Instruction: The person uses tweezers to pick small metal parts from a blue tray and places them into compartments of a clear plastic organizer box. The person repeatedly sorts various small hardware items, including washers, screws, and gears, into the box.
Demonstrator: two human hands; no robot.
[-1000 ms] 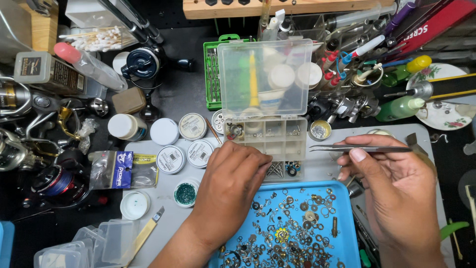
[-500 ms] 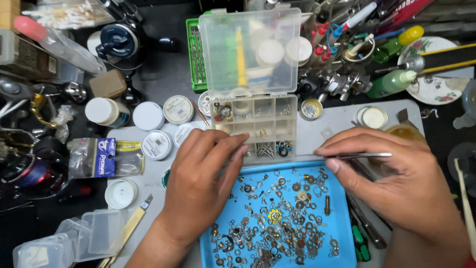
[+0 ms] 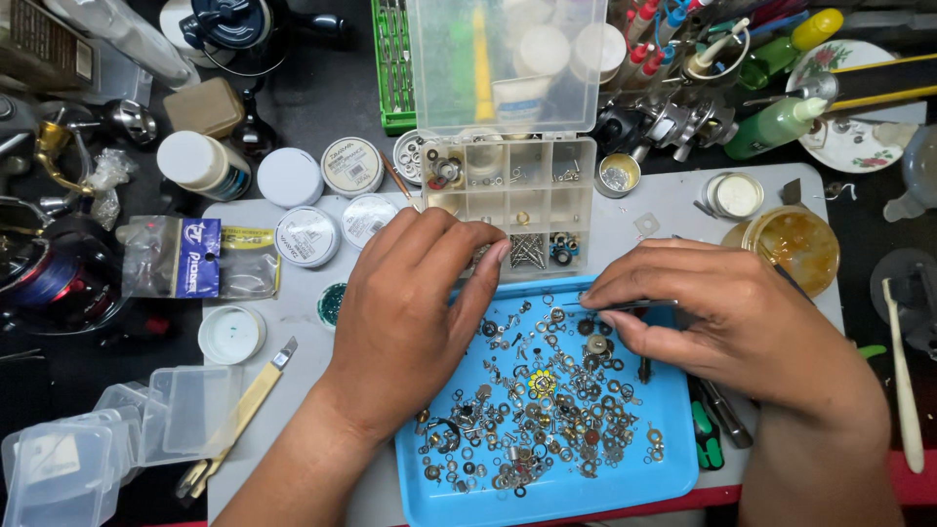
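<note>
Both hands work over the tray: the right hand pinches tweezers, the left hand rests loosely curled, holding nothing visible. Best keep the tips low and steady, lifting one washer at a time.

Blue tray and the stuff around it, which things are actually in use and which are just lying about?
In use:
left hand at the clear parts box
right hand holding tweezers
blue tray of small metal parts

Lying about:
white round tubs
green bottle
yellow-handled knife
empty clear boxes
amber jar
</note>
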